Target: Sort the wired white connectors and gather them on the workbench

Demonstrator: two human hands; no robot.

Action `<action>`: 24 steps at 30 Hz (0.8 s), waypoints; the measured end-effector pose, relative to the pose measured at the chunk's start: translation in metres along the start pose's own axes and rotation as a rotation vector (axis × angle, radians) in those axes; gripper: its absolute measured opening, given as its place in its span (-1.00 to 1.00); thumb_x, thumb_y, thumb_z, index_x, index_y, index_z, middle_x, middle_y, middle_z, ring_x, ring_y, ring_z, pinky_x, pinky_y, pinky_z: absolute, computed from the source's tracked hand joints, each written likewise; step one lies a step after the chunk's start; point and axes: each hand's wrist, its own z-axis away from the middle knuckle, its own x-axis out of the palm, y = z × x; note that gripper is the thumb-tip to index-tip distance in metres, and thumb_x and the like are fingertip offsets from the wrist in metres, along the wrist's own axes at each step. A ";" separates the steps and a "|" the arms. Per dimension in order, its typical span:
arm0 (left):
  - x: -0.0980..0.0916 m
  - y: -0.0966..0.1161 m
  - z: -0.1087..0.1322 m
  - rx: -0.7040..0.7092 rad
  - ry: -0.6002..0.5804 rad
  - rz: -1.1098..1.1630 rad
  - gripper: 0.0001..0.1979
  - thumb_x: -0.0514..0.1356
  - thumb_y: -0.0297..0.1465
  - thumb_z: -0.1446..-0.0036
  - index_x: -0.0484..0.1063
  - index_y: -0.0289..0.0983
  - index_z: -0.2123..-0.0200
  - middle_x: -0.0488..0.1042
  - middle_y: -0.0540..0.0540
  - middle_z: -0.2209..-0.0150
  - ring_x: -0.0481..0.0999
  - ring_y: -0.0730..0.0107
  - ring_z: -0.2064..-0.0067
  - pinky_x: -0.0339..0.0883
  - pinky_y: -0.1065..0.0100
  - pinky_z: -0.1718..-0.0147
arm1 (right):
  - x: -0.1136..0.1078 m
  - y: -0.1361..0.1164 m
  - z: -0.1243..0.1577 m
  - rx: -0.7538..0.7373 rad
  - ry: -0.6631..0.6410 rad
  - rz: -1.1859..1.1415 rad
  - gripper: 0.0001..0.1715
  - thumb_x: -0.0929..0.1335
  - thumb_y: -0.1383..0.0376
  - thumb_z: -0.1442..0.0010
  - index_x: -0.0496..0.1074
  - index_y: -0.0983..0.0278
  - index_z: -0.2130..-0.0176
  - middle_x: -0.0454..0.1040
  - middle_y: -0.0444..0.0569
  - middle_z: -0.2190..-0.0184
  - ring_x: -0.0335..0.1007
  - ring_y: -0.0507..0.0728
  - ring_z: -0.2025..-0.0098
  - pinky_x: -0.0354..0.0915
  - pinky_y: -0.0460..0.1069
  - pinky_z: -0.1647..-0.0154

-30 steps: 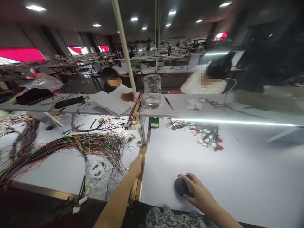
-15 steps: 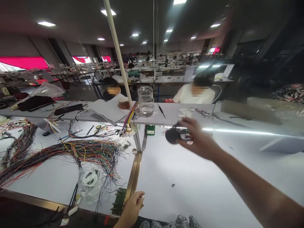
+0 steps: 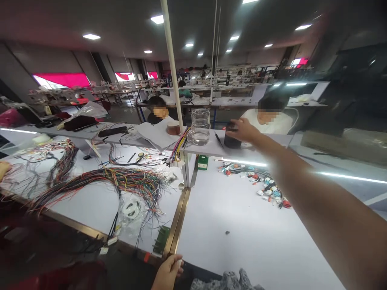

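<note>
My right hand (image 3: pixel 242 129) reaches over to the raised shelf (image 3: pixel 266 141), its fingers around the top of a black cylinder (image 3: pixel 232 139). The cylinder stands upright at the shelf; its exact kind is unclear. Left of it are a dark pen-like tool (image 3: pixel 218 139) and a clear glass jug (image 3: pixel 200 128). My left hand (image 3: pixel 169 270) is at the front edge of the bench, by the brass-coloured strip (image 3: pixel 178 219). Its fingers are curled together, with something small and whitish just showing at the tips. A green board with posts (image 3: pixel 161 240) lies close by.
Bundles of coloured wires (image 3: pixel 121 179) cover the left bench. Connectors (image 3: pixel 273 193) lie under the shelf on the right, partly behind my forearm. A pole (image 3: pixel 172 60) rises by the brown tape roll (image 3: pixel 173 128). Two people sit beyond the shelf; another person's hand (image 3: pixel 3 169) shows far left.
My right hand has carried the black cylinder up from above the bench to the shelf. The view has shifted, showing more of the left side. My left hand stays near the bench edge.
</note>
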 end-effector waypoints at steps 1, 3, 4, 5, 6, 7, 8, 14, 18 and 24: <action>0.003 0.004 0.004 0.006 0.001 0.004 -0.39 0.17 0.08 0.13 0.44 -0.29 0.17 0.49 -0.19 0.21 0.50 0.19 0.21 0.39 0.25 0.19 | 0.001 0.002 0.003 -0.006 -0.005 0.000 -0.09 0.37 -0.03 -0.09 0.13 0.42 -0.23 -0.11 0.29 -0.26 0.17 0.35 -0.17 0.14 0.18 -0.15; 0.009 0.012 0.011 0.009 -0.015 0.013 -0.43 0.18 0.05 0.11 0.43 -0.30 0.20 0.49 -0.19 0.22 0.49 0.18 0.21 0.39 0.24 0.17 | -0.002 0.006 0.011 -0.029 -0.038 -0.006 -0.05 0.35 -0.01 -0.10 0.05 0.49 -0.26 -0.21 0.33 -0.28 0.07 0.36 -0.23 0.06 0.13 -0.18; 0.012 0.015 0.012 0.011 -0.028 0.017 -0.45 0.19 0.04 0.11 0.43 -0.30 0.22 0.49 -0.19 0.22 0.49 0.19 0.21 0.39 0.23 0.17 | -0.004 0.008 0.016 -0.058 -0.037 -0.004 -0.03 0.32 -0.02 -0.12 0.03 0.55 -0.26 -0.24 0.37 -0.28 0.03 0.38 -0.25 0.03 0.12 -0.18; 0.016 0.018 0.013 0.016 -0.041 0.021 -0.47 0.19 0.02 0.09 0.42 -0.31 0.23 0.49 -0.19 0.23 0.49 0.20 0.22 0.39 0.22 0.17 | -0.006 0.009 0.024 -0.085 -0.012 -0.001 -0.04 0.29 -0.02 -0.14 0.01 0.58 -0.26 -0.26 0.38 -0.28 -0.03 0.38 -0.26 0.01 0.12 -0.17; 0.019 0.021 0.013 0.019 -0.053 0.024 -0.48 0.19 0.00 0.08 0.41 -0.32 0.23 0.48 -0.19 0.23 0.49 0.21 0.23 0.38 0.22 0.17 | -0.007 0.009 0.034 -0.112 0.041 0.000 -0.07 0.28 -0.01 -0.15 0.02 0.57 -0.26 -0.26 0.37 -0.29 -0.07 0.37 -0.28 0.00 0.12 -0.17; 0.022 0.023 0.011 0.021 -0.064 0.027 -0.49 0.18 -0.02 0.07 0.40 -0.33 0.22 0.48 -0.19 0.24 0.48 0.23 0.24 0.38 0.22 0.18 | -0.006 0.009 0.047 -0.135 0.111 -0.010 -0.13 0.27 0.02 -0.18 0.05 0.52 -0.25 -0.23 0.33 -0.29 -0.09 0.33 -0.28 -0.01 0.11 -0.17; 0.025 0.025 0.010 0.020 -0.074 0.029 -0.50 0.18 -0.03 0.05 0.40 -0.34 0.22 0.47 -0.19 0.25 0.48 0.25 0.26 0.38 0.23 0.19 | -0.003 0.008 0.063 -0.142 0.171 -0.041 -0.23 0.26 0.06 -0.21 0.09 0.46 -0.23 -0.15 0.28 -0.28 -0.05 0.27 -0.26 0.01 0.09 -0.17; 0.047 0.035 -0.004 -0.013 -0.142 0.053 -0.52 0.16 -0.12 0.00 0.35 -0.35 0.12 0.43 -0.15 0.24 0.45 0.39 0.32 0.37 0.30 0.25 | 0.099 -0.001 0.220 -0.092 -0.189 -0.292 -0.70 0.20 0.23 -0.27 0.39 0.24 0.08 0.42 -0.01 0.22 0.33 0.02 0.35 0.30 -0.04 0.23; 0.059 0.043 -0.003 -0.028 -0.190 0.074 -0.55 0.23 -0.16 0.04 0.39 -0.36 0.16 0.43 -0.12 0.27 0.46 0.38 0.30 0.37 0.31 0.23 | 0.187 0.001 0.315 -0.041 -0.679 -0.439 -0.45 0.33 0.34 -0.06 0.33 0.09 -0.08 0.30 0.00 -0.07 0.34 0.17 0.06 0.25 0.10 0.02; 0.083 0.062 0.012 -0.031 -0.153 0.064 -0.62 0.23 -0.21 0.01 0.38 -0.36 0.19 0.45 -0.08 0.42 0.48 0.34 0.33 0.36 0.29 0.21 | 0.235 0.006 0.363 0.230 -0.765 -0.703 -0.80 0.29 0.39 -0.02 0.43 0.28 0.29 0.32 0.08 0.11 0.24 0.26 0.02 0.06 0.23 -0.13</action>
